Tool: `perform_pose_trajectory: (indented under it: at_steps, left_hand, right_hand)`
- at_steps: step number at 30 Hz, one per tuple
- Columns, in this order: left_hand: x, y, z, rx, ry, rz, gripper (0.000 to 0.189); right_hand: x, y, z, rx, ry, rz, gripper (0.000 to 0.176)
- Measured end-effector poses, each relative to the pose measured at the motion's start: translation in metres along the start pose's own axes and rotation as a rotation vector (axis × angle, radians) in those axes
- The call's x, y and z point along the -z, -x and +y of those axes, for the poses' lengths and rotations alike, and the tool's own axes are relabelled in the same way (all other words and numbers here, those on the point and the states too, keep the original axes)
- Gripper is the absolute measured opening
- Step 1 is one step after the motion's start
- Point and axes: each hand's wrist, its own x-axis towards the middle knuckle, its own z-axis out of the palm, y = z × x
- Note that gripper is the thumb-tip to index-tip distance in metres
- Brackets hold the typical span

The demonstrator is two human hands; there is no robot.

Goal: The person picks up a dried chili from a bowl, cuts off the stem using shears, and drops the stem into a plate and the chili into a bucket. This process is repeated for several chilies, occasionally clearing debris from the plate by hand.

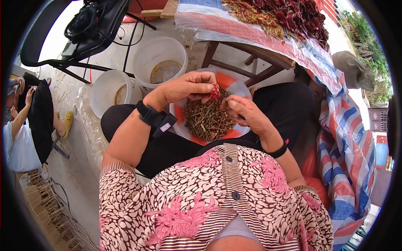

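Observation:
My left hand [194, 85] is closed in a pinch on a crumpled dried red chili [215, 91]. Just to its right, my right hand [246, 112] has its fingers curled together; whatever they hold, if anything, is hidden. Both hands are raised over a white and orange basin [241, 89] between my knees. Brown, stem-like dry pieces [207, 117] with a few red bits fill much of the basin.
Dark red dried chilies [289, 16] and yellowish scraps [255, 19] lie on a striped sheet [238, 29] over a wooden table. Two whitish buckets [160, 50] [109, 85] stand left, near a black chair [96, 37]. Another person [25, 138] sits at far left.

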Motion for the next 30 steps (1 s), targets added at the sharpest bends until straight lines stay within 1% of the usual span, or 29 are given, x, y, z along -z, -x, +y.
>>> perform_pose_trajectory:
  at_steps: [3,5,7,8,11,13,14,17,18,21,24,30]
  left_hand:
    - [0.006,0.0,-0.002,-0.039,-0.069,0.044,0.016]
    - [0.012,-0.005,-0.006,-0.062,-0.093,0.082,0.017]
    - [0.017,-0.005,-0.003,-0.085,-0.099,0.131,0.017]
    - [0.018,-0.003,0.007,-0.056,-0.207,0.144,0.016]
    - [0.022,-0.006,0.0,-0.062,-0.128,0.159,0.01]
    - [0.018,-0.01,-0.005,-0.154,-0.072,0.179,0.011]
    - [0.017,-0.012,-0.005,-0.203,-0.046,0.19,0.011]
    - [0.016,-0.007,0.0,-0.231,-0.008,0.226,0.012]
    - [0.017,-0.007,-0.001,-0.25,-0.022,0.23,0.012]
    - [0.017,-0.006,-0.001,-0.279,-0.009,0.2,0.011]
    - [0.015,-0.005,0.003,-0.283,0.007,0.176,0.012]
    - [0.011,-0.002,0.006,-0.267,0.003,0.212,0.01]
  right_hand:
    - [-0.004,0.0,-0.004,0.075,0.081,0.035,0.043]
    - [-0.001,-0.003,0.0,0.071,0.116,0.12,0.041]
    - [0.012,-0.021,0.035,0.405,0.524,0.271,0.037]
    - [0.01,-0.011,0.02,0.261,0.174,0.2,0.037]
    - [-0.007,-0.007,0.001,0.339,0.132,0.292,0.041]
    - [-0.01,-0.013,-0.002,0.459,0.348,0.43,0.043]
    - [-0.009,-0.014,-0.003,0.448,0.423,0.477,0.042]
    - [-0.014,-0.013,-0.014,0.56,0.618,0.469,0.041]
    - [-0.019,-0.009,-0.022,0.568,0.74,0.542,0.038]
    - [-0.02,-0.013,-0.028,0.665,0.859,0.6,0.036]
    - [-0.023,-0.015,-0.036,0.648,0.946,0.605,0.031]
    - [-0.025,-0.019,-0.039,0.667,1.036,0.6,0.024]
